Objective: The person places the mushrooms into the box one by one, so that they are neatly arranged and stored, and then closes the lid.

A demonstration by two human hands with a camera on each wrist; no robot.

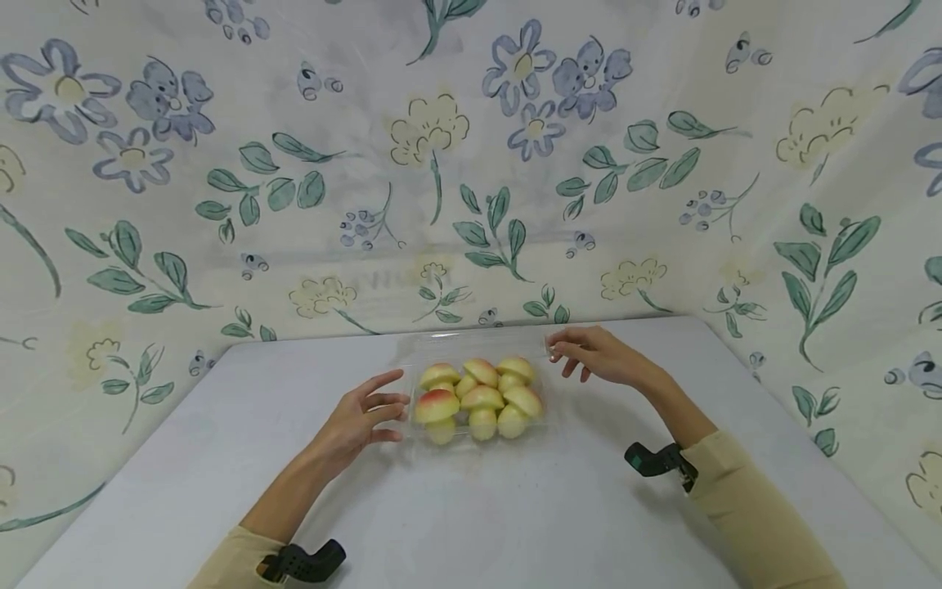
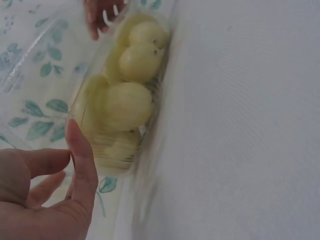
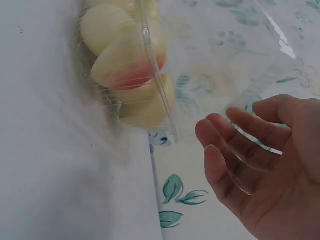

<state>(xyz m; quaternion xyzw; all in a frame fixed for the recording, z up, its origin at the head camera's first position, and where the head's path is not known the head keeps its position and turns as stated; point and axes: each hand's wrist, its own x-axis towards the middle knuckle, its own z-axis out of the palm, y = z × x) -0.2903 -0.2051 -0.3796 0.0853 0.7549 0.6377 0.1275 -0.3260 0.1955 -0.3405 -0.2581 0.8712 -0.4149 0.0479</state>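
Note:
A clear plastic clamshell box (image 1: 477, 433) holds several yellow mushroom-shaped pieces (image 1: 482, 399) with reddish caps. Its transparent lid (image 1: 471, 343) stands raised at the back. At the box's left side is my left hand (image 1: 364, 417), fingers spread and bent slightly, the tips at the box wall. In the left wrist view that hand's thumb and a finger lie close beside the clear edge. My right hand (image 1: 599, 353) is at the lid's right corner with loosely bent fingers. The fingertips (image 3: 212, 127) meet or nearly meet the lid; contact is hard to make out.
The box rests on a white table (image 1: 500, 523). A flower-patterned cloth (image 1: 471, 204) hangs behind the table's back edge. Black camera mounts (image 1: 316, 563) are strapped to both wrists, over beige sleeves (image 1: 758, 515).

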